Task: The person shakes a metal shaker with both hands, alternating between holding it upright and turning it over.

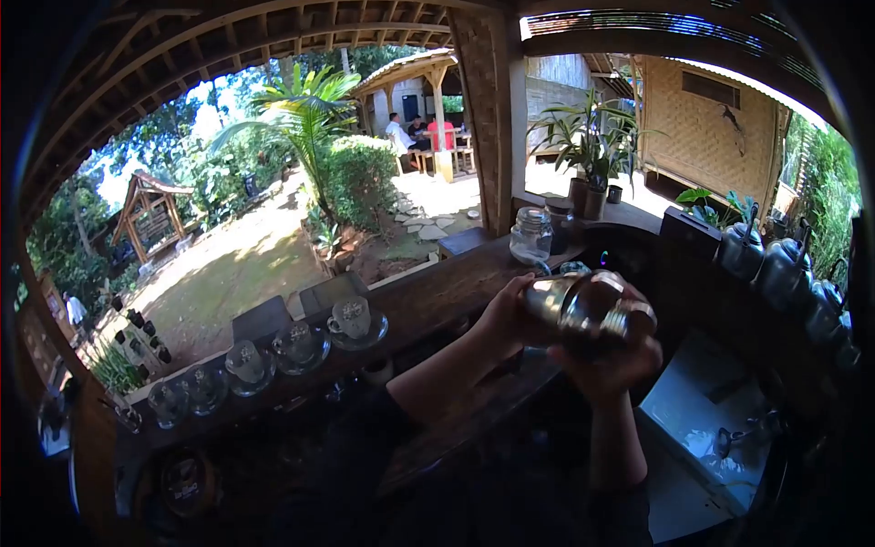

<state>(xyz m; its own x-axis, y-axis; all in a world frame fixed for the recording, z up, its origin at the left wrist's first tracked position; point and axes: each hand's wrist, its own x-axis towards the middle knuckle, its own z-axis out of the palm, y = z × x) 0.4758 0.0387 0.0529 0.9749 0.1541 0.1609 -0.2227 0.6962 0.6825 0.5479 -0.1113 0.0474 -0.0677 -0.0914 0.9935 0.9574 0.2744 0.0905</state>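
Observation:
A shiny metal cocktail shaker [576, 305] lies tilted nearly sideways between my two hands, above the counter. My left hand [510, 314] is closed around its left end. Beneath and around the right end, my right hand [615, 369] is wrapped with its fingers curled over the metal. Just beyond the shaker stands a clear glass jar [531, 239] on the wooden counter [456, 290], with a darker jar [560, 219] beside it. Deep shadow hides some of my fingers.
Glass cups [351, 319] on saucers line the counter to the left. Several metal kettles [784, 269] stand along the right side. A pale sink-like surface [702, 410] lies at lower right. People [401, 135] sit under a shelter outside.

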